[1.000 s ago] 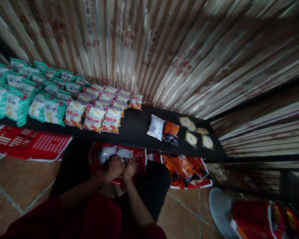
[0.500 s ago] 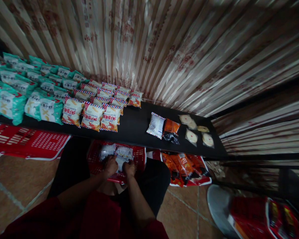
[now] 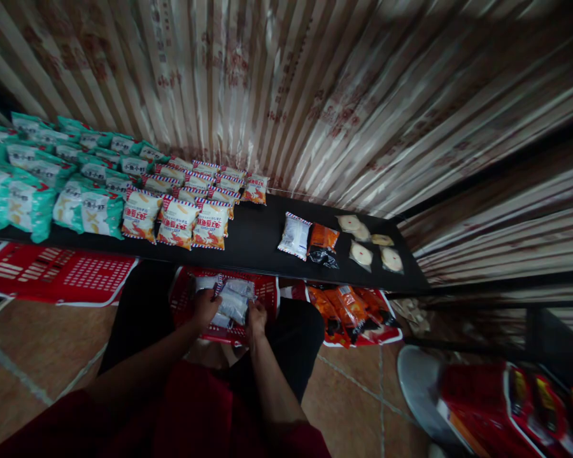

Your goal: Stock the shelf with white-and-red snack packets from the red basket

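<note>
My left hand (image 3: 206,308) and my right hand (image 3: 256,317) are over a red basket (image 3: 268,291) between my knees. Between them is a silvery-white snack bag (image 3: 233,304), its printed back facing up. The fingers of both hands are closed on opposite ends of this bag. Other pale snack bags (image 3: 207,282) lie in the basket around and beneath it. On the black shelf (image 3: 255,240) in front of me, rows of white-and-orange snack bags (image 3: 177,221) stand upright.
Teal snack bags (image 3: 28,200) crowd the shelf's left part. A silver-backed bag (image 3: 295,235), an orange-and-black bag (image 3: 323,244) and several round pale packets (image 3: 361,254) lie on its right. Orange packs (image 3: 348,308) fill a basket below. A striped curtain (image 3: 248,83) hangs behind.
The snack bag between my hands has been raised and turned so it lies more slanted. My hands have moved slightly apart, and the camera view has shifted a little.
</note>
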Demonstrator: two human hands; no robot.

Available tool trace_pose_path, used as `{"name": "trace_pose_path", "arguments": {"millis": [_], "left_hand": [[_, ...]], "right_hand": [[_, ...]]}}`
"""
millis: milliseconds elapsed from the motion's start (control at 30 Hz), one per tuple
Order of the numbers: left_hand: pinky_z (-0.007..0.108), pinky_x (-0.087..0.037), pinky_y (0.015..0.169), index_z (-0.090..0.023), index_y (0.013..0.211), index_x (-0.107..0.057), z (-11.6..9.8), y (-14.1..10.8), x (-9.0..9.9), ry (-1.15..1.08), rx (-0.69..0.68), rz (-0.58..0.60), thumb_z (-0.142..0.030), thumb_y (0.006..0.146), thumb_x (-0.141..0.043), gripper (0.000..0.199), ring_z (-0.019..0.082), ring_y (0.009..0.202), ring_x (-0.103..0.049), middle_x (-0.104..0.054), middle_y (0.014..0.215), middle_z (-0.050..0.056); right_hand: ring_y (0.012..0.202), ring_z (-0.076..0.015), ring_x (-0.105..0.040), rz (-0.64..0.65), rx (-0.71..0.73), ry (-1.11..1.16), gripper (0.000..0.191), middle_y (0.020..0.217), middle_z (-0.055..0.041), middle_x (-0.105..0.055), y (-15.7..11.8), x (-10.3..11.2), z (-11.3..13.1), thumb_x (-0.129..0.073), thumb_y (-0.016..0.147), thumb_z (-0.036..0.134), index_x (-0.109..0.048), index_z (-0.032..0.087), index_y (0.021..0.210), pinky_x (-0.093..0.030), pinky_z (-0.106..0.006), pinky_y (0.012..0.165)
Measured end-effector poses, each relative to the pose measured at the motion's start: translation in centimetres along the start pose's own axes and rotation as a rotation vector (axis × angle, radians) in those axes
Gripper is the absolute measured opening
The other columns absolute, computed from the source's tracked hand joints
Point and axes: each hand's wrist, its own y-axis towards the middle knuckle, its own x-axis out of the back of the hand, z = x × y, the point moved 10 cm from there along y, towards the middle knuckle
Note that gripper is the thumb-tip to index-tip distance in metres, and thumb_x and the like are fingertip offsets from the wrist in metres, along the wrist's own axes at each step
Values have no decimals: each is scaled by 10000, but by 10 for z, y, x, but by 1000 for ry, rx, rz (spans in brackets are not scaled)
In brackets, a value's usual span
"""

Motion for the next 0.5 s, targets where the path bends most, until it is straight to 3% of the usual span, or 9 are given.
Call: {"name": "trace_pose_path", "arguments": {"millis": [167, 333, 500], "left_hand": [[272, -465, 683, -160, 635, -582, 5, -4, 8, -190, 78, 46, -248, 728, -565, 130, 195, 760, -606, -592, 639, -1], [277, -501, 669, -162, 795, -567, 8, -11, 7, -419, 143, 97, -467, 697, -603, 322, 165, 766, -602, -582, 752, -3], [305, -525, 711, -166, 886, -539, 6, -15, 6, -572, 121, 145, -509, 664, -630, 418, 190, 880, -596, -572, 883, 30]], "right_hand": [[503, -158, -591, -21, -155, 146, 257, 478, 24, -570, -10, -1, -2, -703, 637, 380, -530, 194, 672, -478, -262, 507], [534, -175, -626, 32, -253, 263, 222, 510, -7, -618, -23, -7, 4, -726, 651, 325, -566, 174, 678, -506, -271, 517], [552, -176, -644, 105, -350, 368, 81, 599, -24, -664, -38, -16, 8, -661, 696, 167, -582, 155, 685, -534, -305, 574]]}}
